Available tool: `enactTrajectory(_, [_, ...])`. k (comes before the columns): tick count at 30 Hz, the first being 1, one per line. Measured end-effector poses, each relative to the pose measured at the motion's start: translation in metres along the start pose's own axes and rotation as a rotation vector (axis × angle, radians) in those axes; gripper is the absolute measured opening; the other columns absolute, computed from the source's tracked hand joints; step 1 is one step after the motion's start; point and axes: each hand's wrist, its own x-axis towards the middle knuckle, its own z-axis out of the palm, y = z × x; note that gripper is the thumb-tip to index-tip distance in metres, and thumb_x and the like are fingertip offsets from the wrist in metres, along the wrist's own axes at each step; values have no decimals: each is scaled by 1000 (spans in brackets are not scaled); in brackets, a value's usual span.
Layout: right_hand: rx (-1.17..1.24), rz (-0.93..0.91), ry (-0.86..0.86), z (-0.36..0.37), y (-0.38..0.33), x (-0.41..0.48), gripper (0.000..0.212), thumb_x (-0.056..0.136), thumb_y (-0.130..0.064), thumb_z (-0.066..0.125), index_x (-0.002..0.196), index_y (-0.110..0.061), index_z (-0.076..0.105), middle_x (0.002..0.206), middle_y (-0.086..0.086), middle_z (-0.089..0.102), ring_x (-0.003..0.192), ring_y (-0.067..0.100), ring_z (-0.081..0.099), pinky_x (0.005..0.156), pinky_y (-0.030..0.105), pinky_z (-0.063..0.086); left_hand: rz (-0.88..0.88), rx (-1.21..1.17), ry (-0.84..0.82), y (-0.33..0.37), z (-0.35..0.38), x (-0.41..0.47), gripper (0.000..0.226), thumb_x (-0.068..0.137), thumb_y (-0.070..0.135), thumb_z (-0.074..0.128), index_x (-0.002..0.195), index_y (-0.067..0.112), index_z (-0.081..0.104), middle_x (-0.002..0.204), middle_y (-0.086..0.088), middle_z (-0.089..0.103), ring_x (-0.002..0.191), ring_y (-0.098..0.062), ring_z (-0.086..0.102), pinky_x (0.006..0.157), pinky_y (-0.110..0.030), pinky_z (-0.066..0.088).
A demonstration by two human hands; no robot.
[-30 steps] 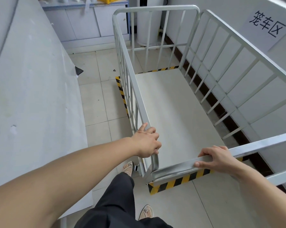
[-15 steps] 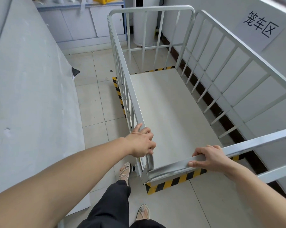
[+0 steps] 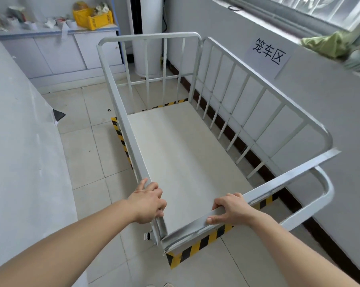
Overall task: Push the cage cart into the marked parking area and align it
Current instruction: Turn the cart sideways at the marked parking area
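The white metal cage cart point(image 3: 233, 65) stands alongside the right wall, its pale deck inside a rectangle of yellow-and-black floor tape point(image 3: 197, 246). Tape shows along the cart's left side, its far end and its near end. My left hand point(image 3: 147, 201) grips the top rail at the cart's near left corner. My right hand point(image 3: 232, 210) is closed over the near end rail, thumb underneath. The cart's wheels are hidden, apart from a small bracket below the near left corner.
A paper sign point(image 3: 267, 53) with black characters hangs on the right wall above the cart. A grey panel point(image 3: 19, 152) lines the left side. Cabinets point(image 3: 56, 52) holding a yellow crate point(image 3: 92, 17) and a white cylinder point(image 3: 147, 34) stand beyond the cart. Tiled floor runs between panel and cart.
The view has lifted and drawn back, showing the whole cart and window sill. Both hands keep their grip on the rails; my leg and foot have dropped almost out of sight.
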Motion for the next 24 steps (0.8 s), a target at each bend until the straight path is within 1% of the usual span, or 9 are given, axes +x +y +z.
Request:
enactTrajectory(5, [14,53,-41,-7,-3,-2,83,51,-93,34,94,-26,57,94,-3,63,91,16,52,95,35,32,-72,120,-34,5,-2,11,30,93,37,39,114,27,60,123,-1,51,132,-23,28,113,-59,-5])
enactTrajectory(9, [-7,49,-5,-5,0,-7,72,66,-84,49,99,-22,62,96,-1,64,93,17,50,93,34,32,-121,172,-53,38,-17,23,35,94,34,37,123,24,55,127,-6,51,130,-27,32,111,-62,-7])
enactTrajectory(10, [-22,37,10,-4,1,-9,70,70,-81,49,102,-21,63,98,0,63,97,19,49,92,35,31,-118,138,-25,50,-22,29,36,95,34,36,124,24,54,129,-6,50,131,-26,32,113,-60,-2])
enactTrajectory(12, [-44,-8,36,-4,4,-12,68,76,-76,48,110,-19,63,104,4,61,103,22,47,92,36,32,-113,33,54,74,-32,43,36,97,33,33,127,26,51,131,-3,51,130,-25,36,113,-50,17])
enactTrajectory(14, [-38,-55,88,-5,13,-16,62,82,-68,50,115,-17,63,108,7,60,106,24,47,92,36,36,-115,-92,124,100,-41,56,37,97,34,31,128,26,50,130,-2,52,126,-24,41,104,-42,32])
enactTrajectory(16, [-21,-69,133,-12,33,-23,55,87,-58,52,120,-15,60,113,9,60,108,25,47,93,35,37,-131,-181,168,127,-48,70,35,97,35,31,122,24,52,125,-3,56,120,-24,46,97,-40,38])
enactTrajectory(19, [-40,-112,200,-22,79,-34,46,92,-45,51,126,-15,57,118,11,60,110,28,48,98,39,38,-180,-305,220,165,-52,92,31,97,38,31,96,21,56,105,-3,62,104,-25,55,86,-40,45])
enactTrajectory(22, [-60,-148,247,-31,120,-44,44,94,-38,52,131,-14,53,126,10,57,116,29,46,102,40,36,-229,-450,265,196,-50,114,33,96,43,31,82,21,52,89,-1,61,86,-22,57,73,-39,45])
enactTrajectory(24, [-59,-154,272,-38,144,-48,40,95,-35,51,127,-12,54,125,10,56,119,29,45,104,40,35,-267,-505,298,211,-51,125,32,97,43,31,75,25,45,82,1,56,78,-20,55,66,-36,41])
